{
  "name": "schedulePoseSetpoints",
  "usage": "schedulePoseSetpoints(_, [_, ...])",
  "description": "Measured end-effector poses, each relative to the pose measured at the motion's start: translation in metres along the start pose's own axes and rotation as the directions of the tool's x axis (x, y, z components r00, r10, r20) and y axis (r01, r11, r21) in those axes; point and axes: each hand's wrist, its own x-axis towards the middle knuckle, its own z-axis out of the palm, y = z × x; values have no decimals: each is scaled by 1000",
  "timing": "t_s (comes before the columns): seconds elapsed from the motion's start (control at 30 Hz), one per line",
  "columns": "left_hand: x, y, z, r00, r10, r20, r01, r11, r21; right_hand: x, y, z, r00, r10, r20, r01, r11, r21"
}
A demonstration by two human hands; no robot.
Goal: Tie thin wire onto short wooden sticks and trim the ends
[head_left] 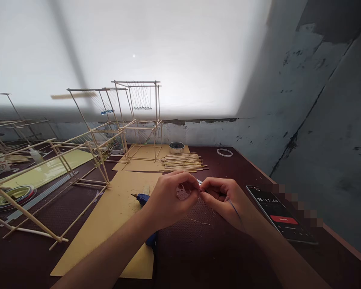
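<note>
My left hand [174, 196] and my right hand [225, 196] meet above the dark table, thumbs and forefingers pinched tip to tip. Between them runs a thin thread [182, 190], partly hidden by the fingers. A bluish strand [235, 209] crosses the back of my right hand. Just behind the fingertips a small whitish piece [199, 182] shows, too covered to name. Partly behind my left wrist lies a blue glue gun [142, 198], its nozzle pointing left over a yellow board [108, 241]. A loose thread end [200, 221] lies on the table below my hands.
Stick frames [156, 120] with hanging glass beads [142, 108] stand at the back and left. Behind my hands are a pile of thin sticks [183, 162] and a round tin [177, 147]. A phone [278, 212] showing a timer lies right; a thread spool [12, 196] sits far left.
</note>
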Motion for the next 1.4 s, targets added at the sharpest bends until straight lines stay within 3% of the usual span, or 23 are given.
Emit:
schedulePoseSetpoints(0.27, [0, 0, 1, 1000, 5, -6, -5, 1000, -7, 1, 0, -1, 998, -4, -57, 5, 1000, 8])
schedulePoseSetpoints(0.77, [-1, -1, 1, 1000, 9, -22, -9, 1000, -3, 1, 2, -1, 998, -20, -60, 18, 999, -31])
schedulePoseSetpoints(1.2, [-1, -1, 2, 998, 8, 56, -7, 1000, -27, 0, 4, 0, 999, -40, -7, 39, 989, -140])
schedulePoseSetpoints(1.4, [-1, -2, 2, 1000, 2, -5, -2, 1000, 11, 2, -1, -2, 999, -8, -51, 6, 999, -50])
